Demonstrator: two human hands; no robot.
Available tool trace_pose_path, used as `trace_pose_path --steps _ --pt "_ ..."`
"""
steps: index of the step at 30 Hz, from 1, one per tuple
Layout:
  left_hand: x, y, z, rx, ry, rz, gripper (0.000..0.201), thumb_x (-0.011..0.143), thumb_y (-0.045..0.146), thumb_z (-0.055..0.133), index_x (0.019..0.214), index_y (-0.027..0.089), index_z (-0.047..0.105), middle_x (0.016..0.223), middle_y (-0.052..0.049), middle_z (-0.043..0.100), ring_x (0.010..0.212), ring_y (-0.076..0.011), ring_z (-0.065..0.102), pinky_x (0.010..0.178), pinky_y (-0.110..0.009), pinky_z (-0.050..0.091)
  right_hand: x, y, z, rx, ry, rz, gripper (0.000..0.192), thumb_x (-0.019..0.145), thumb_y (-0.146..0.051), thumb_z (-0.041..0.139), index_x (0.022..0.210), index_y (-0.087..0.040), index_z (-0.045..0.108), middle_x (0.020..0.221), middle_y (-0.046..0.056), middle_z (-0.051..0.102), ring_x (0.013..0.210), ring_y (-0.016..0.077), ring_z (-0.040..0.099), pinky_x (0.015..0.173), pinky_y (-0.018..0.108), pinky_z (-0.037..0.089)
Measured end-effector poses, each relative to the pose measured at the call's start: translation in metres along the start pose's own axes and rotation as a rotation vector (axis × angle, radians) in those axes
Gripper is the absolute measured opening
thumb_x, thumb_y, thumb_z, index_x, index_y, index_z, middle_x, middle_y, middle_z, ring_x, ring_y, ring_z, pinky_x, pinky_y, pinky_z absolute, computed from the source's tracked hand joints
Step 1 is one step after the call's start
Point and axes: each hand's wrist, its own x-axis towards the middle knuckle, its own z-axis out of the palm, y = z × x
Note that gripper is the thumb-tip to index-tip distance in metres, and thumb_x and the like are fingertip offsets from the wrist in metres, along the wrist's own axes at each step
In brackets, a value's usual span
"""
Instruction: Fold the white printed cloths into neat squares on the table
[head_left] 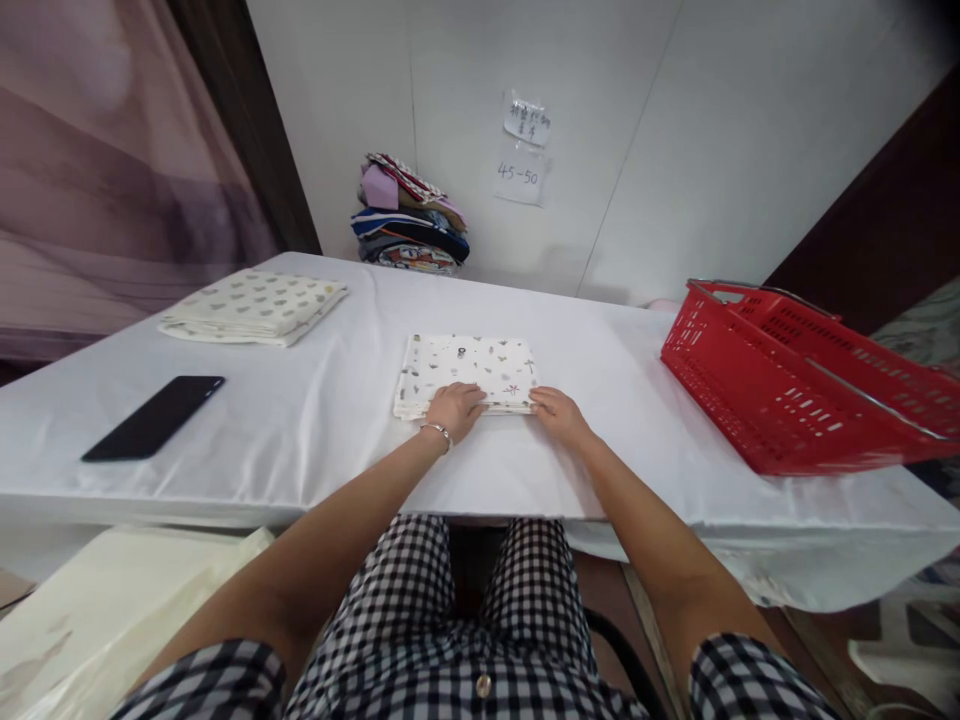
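The left hand (457, 408) rests on the near edge of a folded cloth (480, 362), at six o'clock; the right hand (564, 416) touches its corner at four. Whether either pinches it, I cannot tell. It lies on a white table (322, 425). From it, a phone (154, 420) lies at nine, a red basket (750, 385) at three, another cloth (255, 305) at ten, a fabric pile (411, 228) at eleven.
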Motion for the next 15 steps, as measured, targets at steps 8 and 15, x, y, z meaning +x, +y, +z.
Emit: trace_pose_path --steps 8,15 --pt "0.01 0.004 -0.002 -0.019 -0.058 0.016 0.027 0.087 0.038 0.045 0.1 0.028 0.067 0.109 -0.001 0.064 0.102 -0.0211 0.053 0.088 -0.036 0.042 0.016 -0.01 -0.015 -0.091 -0.229 0.147 0.028 0.079 -0.02 0.054 0.103 -0.022 0.068 0.121 0.004 0.06 0.114 0.0194 0.053 0.101 0.034 0.039" --pt "0.016 0.006 -0.006 -0.026 -0.101 -0.018 0.031 0.089 0.039 0.041 0.084 0.025 0.068 0.098 -0.001 0.066 0.092 -0.0205 0.054 0.079 -0.034 0.042 0.029 -0.015 -0.022 -0.247 -0.285 0.041 0.024 0.084 -0.016 0.048 0.091 -0.024 0.07 0.106 0.002 0.066 0.1 0.0196 0.059 0.086 0.031 0.045"
